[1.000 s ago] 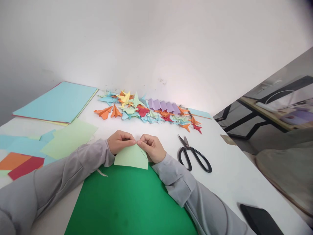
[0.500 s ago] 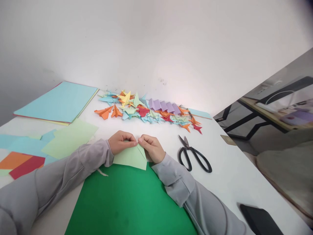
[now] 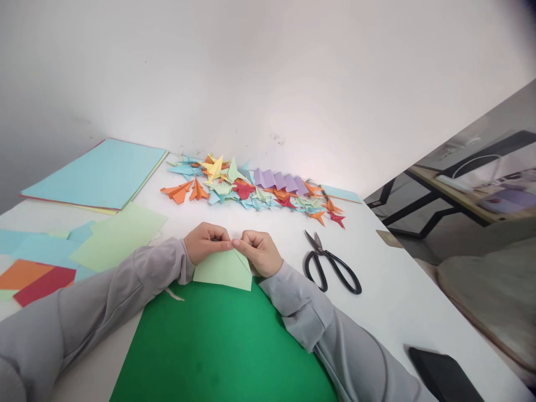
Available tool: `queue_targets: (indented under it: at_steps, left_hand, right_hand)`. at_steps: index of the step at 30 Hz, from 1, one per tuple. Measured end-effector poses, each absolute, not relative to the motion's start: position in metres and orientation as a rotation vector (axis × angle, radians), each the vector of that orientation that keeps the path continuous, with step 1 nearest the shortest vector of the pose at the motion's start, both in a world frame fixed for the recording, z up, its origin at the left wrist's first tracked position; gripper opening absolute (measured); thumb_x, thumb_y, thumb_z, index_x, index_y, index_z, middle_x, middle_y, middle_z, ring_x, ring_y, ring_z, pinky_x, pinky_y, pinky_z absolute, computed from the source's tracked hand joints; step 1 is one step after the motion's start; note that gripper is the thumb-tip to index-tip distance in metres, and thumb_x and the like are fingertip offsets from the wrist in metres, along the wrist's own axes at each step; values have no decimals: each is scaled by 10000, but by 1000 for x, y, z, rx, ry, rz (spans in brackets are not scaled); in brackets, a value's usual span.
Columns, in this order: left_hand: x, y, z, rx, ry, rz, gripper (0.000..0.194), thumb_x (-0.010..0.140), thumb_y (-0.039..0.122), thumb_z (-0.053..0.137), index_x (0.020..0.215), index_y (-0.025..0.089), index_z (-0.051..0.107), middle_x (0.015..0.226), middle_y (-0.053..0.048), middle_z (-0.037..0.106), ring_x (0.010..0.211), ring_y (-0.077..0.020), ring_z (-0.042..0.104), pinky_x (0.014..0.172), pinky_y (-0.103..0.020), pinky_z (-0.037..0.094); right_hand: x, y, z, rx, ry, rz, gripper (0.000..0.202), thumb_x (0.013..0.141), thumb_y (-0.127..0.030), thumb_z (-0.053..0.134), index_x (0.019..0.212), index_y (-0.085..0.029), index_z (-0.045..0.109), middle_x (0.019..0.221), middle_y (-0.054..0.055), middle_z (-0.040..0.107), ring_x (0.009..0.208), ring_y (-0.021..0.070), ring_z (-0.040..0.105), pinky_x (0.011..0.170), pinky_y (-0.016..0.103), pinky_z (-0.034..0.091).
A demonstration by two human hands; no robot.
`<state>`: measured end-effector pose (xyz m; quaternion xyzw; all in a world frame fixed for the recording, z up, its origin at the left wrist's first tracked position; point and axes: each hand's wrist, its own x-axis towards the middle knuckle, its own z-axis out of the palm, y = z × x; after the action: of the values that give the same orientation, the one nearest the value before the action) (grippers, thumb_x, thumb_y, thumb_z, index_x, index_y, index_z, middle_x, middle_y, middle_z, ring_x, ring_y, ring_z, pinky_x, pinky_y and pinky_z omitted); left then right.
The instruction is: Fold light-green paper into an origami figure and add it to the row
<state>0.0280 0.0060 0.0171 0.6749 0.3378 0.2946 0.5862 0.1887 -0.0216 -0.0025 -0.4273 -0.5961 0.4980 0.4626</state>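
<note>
A light green sheet of paper [image 3: 224, 271] with a diagonal fold at its right side is held up between my hands. My left hand [image 3: 206, 243] pinches its top edge from the left. From the right, my right hand [image 3: 260, 252] grips the same edge, with both thumbs meeting at the top middle. Fingers cover the paper's upper corners. Beneath it lies a large green sheet [image 3: 226, 340] at the table's near side. Black-handled scissors [image 3: 324, 259] rest to the right of my right hand, blades partly apart.
Folded paper planes [image 3: 245, 190] in several colours lie along the wall. A stack of large coloured sheets [image 3: 100, 173] is at the back left. Loose cut pieces [image 3: 46, 282] spread at the left. A black flat object [image 3: 444, 374] lies at the near right on the white table [image 3: 389, 312].
My thumbs have come closer together at the top edge of the light green paper. The view has shifted very slightly; the other things stay where they were.
</note>
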Motion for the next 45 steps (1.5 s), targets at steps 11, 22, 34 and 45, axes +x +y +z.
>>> queue_targets:
  at_steps: [11,22,34,45]
  left_hand:
    - [28,7,21,1524,918,762,324,584,422,638,533,129,508,440,68,377,437,-46,296,413,-184,207]
    - [26,12,21,1518,1058,956,273,604,380,621,533,131,536,491,49,456,491,-60,362,460,-190,279]
    - [30,14,16,1073,1053,1088,371,535,452,696,640,138,528,524,50,520,454,-61,432,435,-185,328]
    - [30,16,9,1112,930,1064,329,550,365,712,651,152,483,495,63,500,435,-66,474,414,-185,396]
  right_hand:
    - [189,-24,-1,-1022,-1373,1388,431,677,-477,618,482,-188,364,382,-91,308,360,42,240,370,205,160]
    - [191,-23,1,-1100,-1368,1294,494,674,-512,606,418,-187,336,317,-89,302,320,28,204,342,208,118]
    - [189,-19,3,-961,-1046,1403,355,654,-507,626,638,-179,489,430,-54,522,330,58,418,345,190,307]
    - [191,-15,-6,-978,-1045,1405,261,609,-365,706,692,-177,544,481,-54,554,391,81,481,393,207,393]
